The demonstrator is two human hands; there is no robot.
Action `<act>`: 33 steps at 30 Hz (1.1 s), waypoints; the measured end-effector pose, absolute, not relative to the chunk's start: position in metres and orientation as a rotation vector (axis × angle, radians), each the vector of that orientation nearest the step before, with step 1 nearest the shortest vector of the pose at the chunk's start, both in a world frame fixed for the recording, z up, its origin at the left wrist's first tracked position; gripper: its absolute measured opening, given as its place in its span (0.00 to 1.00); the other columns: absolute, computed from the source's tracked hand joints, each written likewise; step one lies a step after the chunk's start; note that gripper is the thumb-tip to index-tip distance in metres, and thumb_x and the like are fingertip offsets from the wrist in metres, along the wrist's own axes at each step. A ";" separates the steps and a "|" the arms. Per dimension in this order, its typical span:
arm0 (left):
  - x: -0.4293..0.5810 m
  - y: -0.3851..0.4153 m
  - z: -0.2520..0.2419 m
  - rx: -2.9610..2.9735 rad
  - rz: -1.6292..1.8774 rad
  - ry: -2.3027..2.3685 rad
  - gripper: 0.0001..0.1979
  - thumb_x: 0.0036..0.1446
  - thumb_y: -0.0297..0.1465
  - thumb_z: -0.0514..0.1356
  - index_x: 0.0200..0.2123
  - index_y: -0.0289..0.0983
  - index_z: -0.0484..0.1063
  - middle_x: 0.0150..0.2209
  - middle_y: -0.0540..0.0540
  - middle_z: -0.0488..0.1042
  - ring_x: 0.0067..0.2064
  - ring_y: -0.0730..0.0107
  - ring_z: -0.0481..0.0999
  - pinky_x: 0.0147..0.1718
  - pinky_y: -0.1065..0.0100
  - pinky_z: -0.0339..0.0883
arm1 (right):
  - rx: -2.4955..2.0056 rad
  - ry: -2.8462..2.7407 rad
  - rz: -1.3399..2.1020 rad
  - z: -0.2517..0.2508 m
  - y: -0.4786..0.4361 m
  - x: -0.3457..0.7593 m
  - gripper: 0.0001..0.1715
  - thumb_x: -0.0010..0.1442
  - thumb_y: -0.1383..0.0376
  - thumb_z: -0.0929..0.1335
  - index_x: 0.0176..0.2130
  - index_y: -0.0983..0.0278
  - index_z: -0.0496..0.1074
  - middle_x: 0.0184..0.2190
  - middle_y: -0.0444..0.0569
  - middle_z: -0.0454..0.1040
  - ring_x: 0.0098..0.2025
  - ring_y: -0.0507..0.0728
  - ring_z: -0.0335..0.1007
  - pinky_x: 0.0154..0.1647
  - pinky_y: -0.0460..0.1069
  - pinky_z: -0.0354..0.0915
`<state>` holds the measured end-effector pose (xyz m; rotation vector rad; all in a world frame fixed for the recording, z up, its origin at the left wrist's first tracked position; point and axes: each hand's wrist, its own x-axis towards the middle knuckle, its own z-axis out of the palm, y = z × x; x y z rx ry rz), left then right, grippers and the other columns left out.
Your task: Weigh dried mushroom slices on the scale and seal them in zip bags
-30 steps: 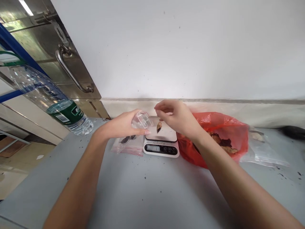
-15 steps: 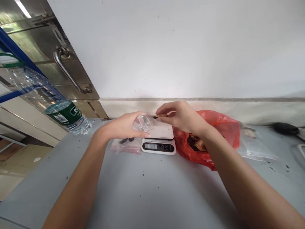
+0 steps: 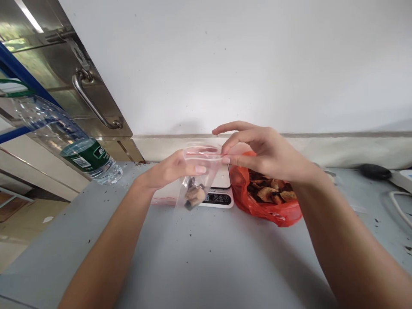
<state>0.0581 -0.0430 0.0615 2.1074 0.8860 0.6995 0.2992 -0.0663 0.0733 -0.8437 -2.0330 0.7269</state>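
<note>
A clear zip bag (image 3: pixel 210 174) hangs upright between my hands, with brown and dark dried pieces (image 3: pixel 195 196) at its bottom. My left hand (image 3: pixel 175 169) is closed on the bag's left side, thumb across its front. At the upper right corner, my right hand (image 3: pixel 257 148) pinches the bag's edge between thumb and a finger, its forefinger stretched out. Behind the bag lies a white digital scale (image 3: pixel 222 199), partly hidden. Right of it stands a red plastic bag (image 3: pixel 273 216) full of dried brown slices (image 3: pixel 268 194).
A large water bottle (image 3: pixel 86 154) stands at the left table edge, near a metal door handle (image 3: pixel 93 101). Flat plastic bags (image 3: pixel 165 198) lie left of the scale. A black mouse-like object (image 3: pixel 375 171) and a white cable (image 3: pixel 399 210) are at right. Dark crumbs dot the table.
The dried piece in my right hand has left its fingers, which now pinch the zip bag's edge. The bag has turned upright in front of the scale, with pieces visible inside.
</note>
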 end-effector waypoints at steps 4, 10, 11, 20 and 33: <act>0.061 -0.040 0.056 1.866 0.700 0.787 0.20 0.63 0.47 0.65 0.51 0.41 0.81 0.53 0.41 0.82 0.53 0.54 0.82 0.50 0.57 0.79 | -0.902 -1.956 0.710 0.076 -0.068 0.298 0.11 0.59 0.59 0.73 0.28 0.59 0.73 0.45 0.52 0.79 0.56 0.65 0.74 0.50 0.58 0.72; 0.066 -0.043 0.056 1.961 0.942 0.891 0.17 0.56 0.45 0.71 0.40 0.37 0.82 0.35 0.44 0.85 0.40 0.60 0.85 0.46 0.61 0.79 | -1.022 -1.911 0.534 0.074 -0.065 0.301 0.22 0.58 0.49 0.75 0.26 0.60 0.69 0.47 0.55 0.78 0.48 0.63 0.75 0.43 0.56 0.71; 0.067 -0.044 0.058 1.973 0.993 0.928 0.17 0.56 0.45 0.71 0.37 0.36 0.82 0.33 0.45 0.84 0.38 0.60 0.85 0.44 0.61 0.80 | -1.044 -1.922 0.559 0.074 -0.064 0.302 0.24 0.58 0.47 0.74 0.25 0.60 0.68 0.40 0.53 0.78 0.42 0.61 0.75 0.39 0.54 0.70; 0.064 -0.048 0.064 2.072 1.072 1.029 0.15 0.62 0.44 0.66 0.34 0.37 0.80 0.27 0.46 0.82 0.32 0.64 0.83 0.38 0.65 0.79 | -1.132 -1.948 0.813 0.074 -0.061 0.321 0.15 0.53 0.58 0.75 0.41 0.57 0.75 0.26 0.43 0.79 0.29 0.57 0.74 0.32 0.53 0.67; 0.067 -0.056 0.069 2.120 1.180 0.967 0.10 0.60 0.35 0.63 0.28 0.39 0.78 0.26 0.49 0.81 0.29 0.67 0.81 0.32 0.67 0.77 | -1.134 -2.107 0.855 0.079 -0.066 0.322 0.16 0.56 0.56 0.73 0.23 0.59 0.70 0.19 0.42 0.66 0.22 0.51 0.57 0.24 0.51 0.55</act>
